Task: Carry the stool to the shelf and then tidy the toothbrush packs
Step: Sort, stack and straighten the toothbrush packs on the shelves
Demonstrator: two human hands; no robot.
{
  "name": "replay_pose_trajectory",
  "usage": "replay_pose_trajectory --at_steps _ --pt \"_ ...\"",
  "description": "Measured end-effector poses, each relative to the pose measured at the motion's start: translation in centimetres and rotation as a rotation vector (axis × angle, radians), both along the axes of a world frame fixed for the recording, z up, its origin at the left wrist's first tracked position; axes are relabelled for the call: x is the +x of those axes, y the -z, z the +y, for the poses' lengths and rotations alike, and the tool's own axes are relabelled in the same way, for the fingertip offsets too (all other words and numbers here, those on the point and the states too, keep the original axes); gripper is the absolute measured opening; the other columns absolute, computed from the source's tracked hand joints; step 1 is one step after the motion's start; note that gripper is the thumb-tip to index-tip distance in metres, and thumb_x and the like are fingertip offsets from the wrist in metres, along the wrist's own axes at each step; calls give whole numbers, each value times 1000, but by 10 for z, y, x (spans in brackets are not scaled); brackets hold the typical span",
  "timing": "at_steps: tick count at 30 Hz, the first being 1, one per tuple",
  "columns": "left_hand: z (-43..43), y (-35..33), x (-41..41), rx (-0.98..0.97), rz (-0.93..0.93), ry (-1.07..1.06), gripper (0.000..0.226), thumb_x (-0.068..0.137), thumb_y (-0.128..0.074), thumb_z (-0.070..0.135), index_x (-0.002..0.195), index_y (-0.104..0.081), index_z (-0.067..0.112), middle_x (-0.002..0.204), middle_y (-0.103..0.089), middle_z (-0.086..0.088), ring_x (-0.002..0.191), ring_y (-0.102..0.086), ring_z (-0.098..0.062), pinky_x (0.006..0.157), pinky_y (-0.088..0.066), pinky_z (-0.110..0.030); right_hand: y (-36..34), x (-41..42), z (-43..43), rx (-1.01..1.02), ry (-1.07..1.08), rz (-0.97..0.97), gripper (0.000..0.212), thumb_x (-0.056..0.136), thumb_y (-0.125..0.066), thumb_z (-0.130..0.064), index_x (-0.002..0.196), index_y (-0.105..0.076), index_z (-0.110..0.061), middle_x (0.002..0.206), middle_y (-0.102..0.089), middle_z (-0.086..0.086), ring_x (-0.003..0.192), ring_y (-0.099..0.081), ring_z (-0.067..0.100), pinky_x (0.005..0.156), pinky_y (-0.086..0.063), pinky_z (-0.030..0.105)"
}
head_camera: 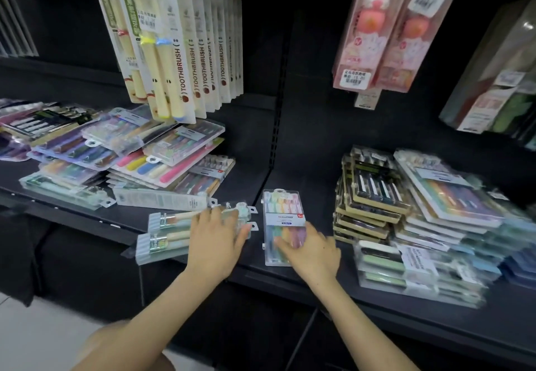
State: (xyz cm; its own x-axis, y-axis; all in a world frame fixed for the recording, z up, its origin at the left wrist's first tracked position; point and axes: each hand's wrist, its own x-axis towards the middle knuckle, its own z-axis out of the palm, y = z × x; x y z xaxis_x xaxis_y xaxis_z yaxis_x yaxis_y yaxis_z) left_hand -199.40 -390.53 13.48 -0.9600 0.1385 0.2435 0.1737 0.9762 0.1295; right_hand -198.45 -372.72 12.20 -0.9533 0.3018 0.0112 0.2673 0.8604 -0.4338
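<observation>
Centrally, a pastel toothbrush pack (282,219) lies flat on the black shelf (301,167), with its long side pointing away from me and its hang tab at the far end. The right hand (314,253) rests on the near end of this pack, fingers stretched across its clear cover. They are blurred, but I see no curl round the edge.

Just left of it, two clear packs (165,243) lie side by side across the front lip of the shelf, their tabs pointing towards the pastel pack. The left hand (216,240) lies flat on top of both, fingers straight and spread, pressing rather than grasping.

Further left and behind, a loose heap of packs (130,153) sprawls at mixed angles, some overlapping and some tilted. Above that heap hangs a row of white cards (203,60) printed TOOTHBRUSH, with yellow-handled brushes in the foremost ones.

A slotted upright post (278,101) separates the two bays. In the right bay, near the right hand but apart from it, stand squared stacks of packs (374,196), with taller ones beside them blurred on my feed. Above these hang pink rabbit boxes (377,28) bearing price stickers. Pale floor (26,330) shows at lower left, below the shelf.
</observation>
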Motion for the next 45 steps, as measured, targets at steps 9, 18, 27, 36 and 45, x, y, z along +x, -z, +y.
replay_pose_trajectory --at_steps 9,18,27,36,45 --pt "54 -4 26 925 -393 83 24 102 -37 24 119 -50 35 102 -55 18 93 -53 -5 71 -35 -19 9 4 11 83 45 6 81 78 -43 -77 131 -53 -16 143 -46 4 131 -38 25 102 -30 36" --pt "46 6 28 1401 -479 52 45 78 -58 28 124 -56 27 103 -72 4 101 -65 -14 101 -45 -42 -7 14 3 -581 -34 217 41 81 -70 -24 108 -38 -19 101 -59 -3 94 -61 21 76 -49 33" --pt "78 -32 14 870 -54 309 40 95 -52 20 135 -47 21 130 -54 4 117 -50 -7 100 -37 -21 -69 83 84 -679 -153 634 42 84 -67 -16 112 -46 -37 106 -57 -29 100 -56 -5 78 -46 11" --pt "175 -50 -19 277 176 537 59 93 -27 47 130 -56 10 135 -52 -16 129 -43 -36 106 -31 -41 -106 142 204 -631 151 787 22 84 -70 -12 99 -60 -24 96 -66 -21 87 -63 -3 70 -46 13" --pt "199 -41 -38 197 150 575 75 95 -8 60 133 -54 14 139 -48 -13 135 -35 -32 107 -29 -35 -124 43 252 -823 426 587 24 84 -67 -25 100 -55 -11 92 -61 3 84 -58 23 70 -48 34"
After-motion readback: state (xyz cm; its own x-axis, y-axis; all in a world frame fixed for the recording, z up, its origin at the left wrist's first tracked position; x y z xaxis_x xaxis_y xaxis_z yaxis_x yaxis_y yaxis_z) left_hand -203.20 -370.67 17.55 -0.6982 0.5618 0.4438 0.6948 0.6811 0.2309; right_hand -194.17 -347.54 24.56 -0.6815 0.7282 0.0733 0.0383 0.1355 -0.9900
